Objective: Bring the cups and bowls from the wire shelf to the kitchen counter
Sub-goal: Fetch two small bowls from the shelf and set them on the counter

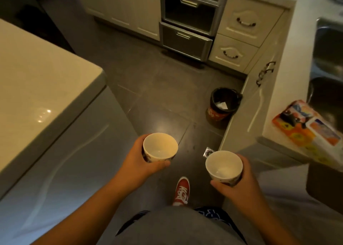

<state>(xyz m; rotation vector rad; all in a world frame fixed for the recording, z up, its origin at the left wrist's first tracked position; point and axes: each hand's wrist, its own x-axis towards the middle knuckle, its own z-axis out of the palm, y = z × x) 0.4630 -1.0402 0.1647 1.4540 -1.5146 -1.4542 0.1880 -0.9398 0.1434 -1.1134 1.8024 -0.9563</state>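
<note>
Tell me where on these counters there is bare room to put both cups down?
The left counter is bare across its whole visible top. The right counter offers only a bare strip between its front edge and the sink; the colourful package crowds its near end.

Left hand (pixel 138 156) grips 1 white cup (pixel 160 147); right hand (pixel 239 183) grips another (pixel 224 167). Both upright, empty, above grey tile floor (pixel 148 81), near the black bin (pixel 223 104).

Grey tiled floor (pixel 157 88) between pale cabinets (pixel 239 36).
</note>
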